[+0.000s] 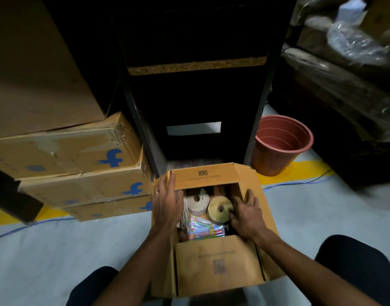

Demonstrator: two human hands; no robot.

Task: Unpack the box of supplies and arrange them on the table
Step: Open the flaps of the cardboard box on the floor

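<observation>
The box [214,226] on the floor is being opened, its flaps pressed apart by the flat left hand [166,206] and loosely spread right hand [247,214]; a tape roll [219,209] inside would likely be lifted next.

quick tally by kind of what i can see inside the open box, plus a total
Tape rolls: 2, a white tape roll and a yellowish-brown tape roll
Colourful plastic-wrapped packets: 1
Bundles of thin white sticks against the left wall: 1
Total: 4 things clearly visible in the open brown cardboard box; more lies deeper, too dark to tell.
</observation>
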